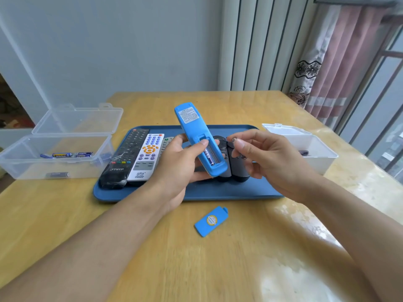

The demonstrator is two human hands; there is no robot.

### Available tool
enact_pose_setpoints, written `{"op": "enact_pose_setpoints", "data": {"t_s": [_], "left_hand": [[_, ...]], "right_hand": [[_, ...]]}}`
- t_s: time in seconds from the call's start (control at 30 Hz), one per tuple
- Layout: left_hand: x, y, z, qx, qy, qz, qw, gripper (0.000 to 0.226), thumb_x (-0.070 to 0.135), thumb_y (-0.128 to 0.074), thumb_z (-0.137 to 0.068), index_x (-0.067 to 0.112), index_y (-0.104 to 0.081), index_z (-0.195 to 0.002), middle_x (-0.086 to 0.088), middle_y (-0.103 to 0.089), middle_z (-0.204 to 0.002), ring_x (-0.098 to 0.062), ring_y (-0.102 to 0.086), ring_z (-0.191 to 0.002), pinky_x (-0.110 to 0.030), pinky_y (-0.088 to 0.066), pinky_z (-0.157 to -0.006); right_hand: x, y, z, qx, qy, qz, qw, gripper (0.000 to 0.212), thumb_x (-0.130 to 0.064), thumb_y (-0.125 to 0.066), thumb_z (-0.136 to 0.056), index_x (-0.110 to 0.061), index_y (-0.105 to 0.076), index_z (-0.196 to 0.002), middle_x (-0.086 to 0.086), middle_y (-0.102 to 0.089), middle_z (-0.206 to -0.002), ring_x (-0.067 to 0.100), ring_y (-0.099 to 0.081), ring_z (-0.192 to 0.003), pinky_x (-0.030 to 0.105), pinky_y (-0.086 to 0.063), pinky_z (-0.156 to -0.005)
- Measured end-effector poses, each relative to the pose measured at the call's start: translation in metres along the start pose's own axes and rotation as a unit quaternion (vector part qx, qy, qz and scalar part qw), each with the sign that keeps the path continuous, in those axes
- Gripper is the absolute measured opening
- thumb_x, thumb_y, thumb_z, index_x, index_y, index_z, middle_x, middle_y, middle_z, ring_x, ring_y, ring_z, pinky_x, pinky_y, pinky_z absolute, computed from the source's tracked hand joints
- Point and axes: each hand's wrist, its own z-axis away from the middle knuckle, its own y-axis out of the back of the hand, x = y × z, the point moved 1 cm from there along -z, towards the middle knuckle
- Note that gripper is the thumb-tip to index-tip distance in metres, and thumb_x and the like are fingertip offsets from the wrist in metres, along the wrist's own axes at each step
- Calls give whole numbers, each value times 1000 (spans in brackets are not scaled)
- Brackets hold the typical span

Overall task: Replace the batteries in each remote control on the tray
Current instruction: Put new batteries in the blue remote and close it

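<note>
My left hand (178, 164) grips a blue remote (196, 131) back side up above the blue tray (218, 192). Its battery bay is uncovered and one battery (209, 156) lies inside. Just right of the remote, my right hand (261, 155) pinches a second battery (234, 139) between thumb and fingers. The blue battery cover (211, 221) lies on the table in front of the tray. On the tray lie a black remote (124, 160), a white remote (146, 158), a grey one partly hidden behind my left hand, and two dark remotes (235, 168).
A clear open box (54, 158) at the left holds several batteries (67, 154). At the right stands a white open box (314, 149) with a battery (303, 152) in it. The wooden table (174, 258) ends at a wall; curtains hang at the far right.
</note>
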Motion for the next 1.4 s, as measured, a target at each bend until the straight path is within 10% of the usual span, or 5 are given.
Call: {"op": "enact_pose_setpoints", "data": {"t_s": [0.2, 0.67, 0.9, 1.1, 1.4], "left_hand": [[-1, 1, 1, 11, -5, -15, 1000, 26, 13, -60, -100, 7, -55, -125, -6, -77, -109, -27, -76, -94, -45, -63, -71], [-3, -2, 3, 15, -21, -8, 1000, 29, 11, -63, -99, 5, -51, -125, -11, -77, -106, -31, -76, -95, -50, -63, -75], [-1, -6, 7, 10, -29, 13, 999, 38, 9, -68, -94, 4, -52, -128, -12, -78, -102, -28, -77, -91, -35, -62, -64], [-1, -9, 9, 2, -36, 34, 999, 41, 5, -69, -92, 2, -51, -128, -15, -77, -102, -31, -76, -91, -37, -62, -65], [0, -4, 7, 27, -61, 26, 997, 45, 3, -75, -87, 5, -53, -126, -10, -77, -105, -25, -77, -90, -35, -62, -68]], "right_hand": [[0, -4, 3, -22, 25, 16, 999, 20, 2, -62, -93, -11, -70, -106, 0, -75, -88, 16, -65, -66, 23, -55, -65], [-5, -3, 3, -3, 66, 23, 998, 26, -20, -62, -89, -8, -44, -103, 7, -78, -91, 28, -69, -82, 36, -42, -58], [-7, -4, 6, 61, 148, 85, 983, 21, -36, -78, -75, -22, -63, -82, 2, -78, -88, 36, -67, -74, 61, -50, -65], [0, -5, 8, 131, 155, 158, 966, 21, -40, -85, -62, -27, -73, -73, -18, -66, -65, 6, -48, -51, 16, -38, -52], [-2, -2, 9, 100, 258, 346, 897, 21, -34, -75, -85, -26, -79, -104, -13, -73, -86, 6, -62, -66, 9, -40, -60]]}}
